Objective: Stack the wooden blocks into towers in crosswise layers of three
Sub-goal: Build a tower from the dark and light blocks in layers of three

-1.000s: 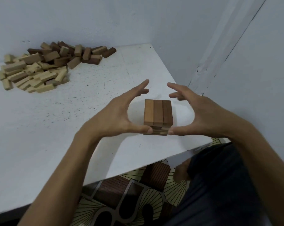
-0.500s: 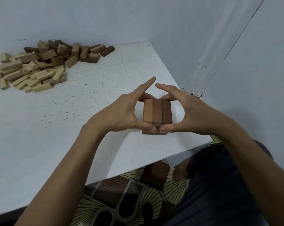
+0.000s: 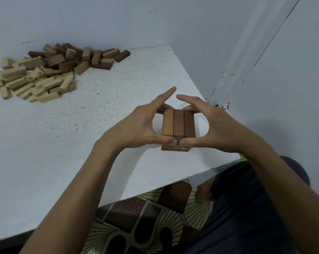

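Head view looks down on a white table (image 3: 78, 147) where a short tower (image 3: 178, 123) of brown wooden blocks stands near the right front corner, close to the table's edge. Its top layer is three blocks side by side, running away from the person, lightest on the left and darkest on the right. Beneath it, edges of lower layers show, laid crosswise.

Both hands close in on the tower from either side. The left hand (image 3: 136, 125) is curved around its left side, with its thumb pressed against the near face just below the top layer and its curled fingers touching the far end. The right hand (image 3: 217, 125) mirrors this on the right side, thumb on the near face and fingers curled behind the far end. The two thumb tips lie just beside each other, and the two index fingers reach over the far side with their tips near but apart.

A pile of loose blocks (image 3: 45, 74), pale and dark ones mixed, lies well apart at the far left of the table against the wall (image 3: 155, 21).
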The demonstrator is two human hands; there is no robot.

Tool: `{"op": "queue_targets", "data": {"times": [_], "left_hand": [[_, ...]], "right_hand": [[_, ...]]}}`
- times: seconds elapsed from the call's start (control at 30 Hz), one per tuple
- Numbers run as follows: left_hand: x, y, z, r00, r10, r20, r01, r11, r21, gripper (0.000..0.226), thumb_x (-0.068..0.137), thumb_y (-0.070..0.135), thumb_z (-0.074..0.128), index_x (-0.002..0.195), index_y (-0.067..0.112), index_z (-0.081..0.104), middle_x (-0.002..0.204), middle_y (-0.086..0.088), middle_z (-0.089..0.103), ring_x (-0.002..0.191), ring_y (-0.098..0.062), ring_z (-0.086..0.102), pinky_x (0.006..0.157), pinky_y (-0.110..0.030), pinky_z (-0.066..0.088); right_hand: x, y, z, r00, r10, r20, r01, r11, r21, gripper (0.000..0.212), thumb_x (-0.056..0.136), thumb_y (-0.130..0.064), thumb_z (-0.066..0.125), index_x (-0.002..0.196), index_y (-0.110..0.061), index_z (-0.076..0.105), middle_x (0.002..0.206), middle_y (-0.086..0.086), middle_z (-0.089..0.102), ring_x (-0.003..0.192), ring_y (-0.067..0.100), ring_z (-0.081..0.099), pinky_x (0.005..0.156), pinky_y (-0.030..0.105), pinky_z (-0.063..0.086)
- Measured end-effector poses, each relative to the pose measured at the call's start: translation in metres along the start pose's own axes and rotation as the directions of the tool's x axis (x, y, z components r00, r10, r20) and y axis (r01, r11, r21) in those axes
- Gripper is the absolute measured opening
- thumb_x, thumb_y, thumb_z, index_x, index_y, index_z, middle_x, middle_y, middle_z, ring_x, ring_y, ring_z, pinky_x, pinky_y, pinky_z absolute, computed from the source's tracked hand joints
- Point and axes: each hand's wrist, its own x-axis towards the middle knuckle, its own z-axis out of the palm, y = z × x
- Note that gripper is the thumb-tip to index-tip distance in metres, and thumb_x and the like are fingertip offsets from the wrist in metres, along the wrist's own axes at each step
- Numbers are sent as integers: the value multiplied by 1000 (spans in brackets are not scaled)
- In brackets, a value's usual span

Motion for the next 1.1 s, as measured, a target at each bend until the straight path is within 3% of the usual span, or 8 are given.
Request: {"op": "queue_targets", "data": {"times": [0.67,0.87,1.1], "left_hand": [[1,1,1,1000,-6,1,6,1000,9,112,72,34,86,156,42,11,119,30,49,114,14,45,95,-1,30],[1,1,0,1000,-4,0,4,1000,7,112,72,34,86,156,41,11,122,25,50,119,8,46,96,-4,31],[0,1,0,1000,9,-1,-9,1000,15,112,72,33,86,156,42,11,119,29,51,115,15,46,94,-1,32]], "right_hand": [[1,3,2,1000,-16,-19,16,1000,7,96,74,-45,82,151,-41,25,137,-4,53,124,4,48,104,32,42],[2,2,0,1000,-17,-12,17,1000,6,98,71,-45,84,149,-42,26,135,-5,55,123,1,47,100,23,37],[1,3,1,999,-23,-31,22,1000,-21,96,71,-47,84,149,-41,28,133,-4,57,124,7,50,102,33,43]]}}
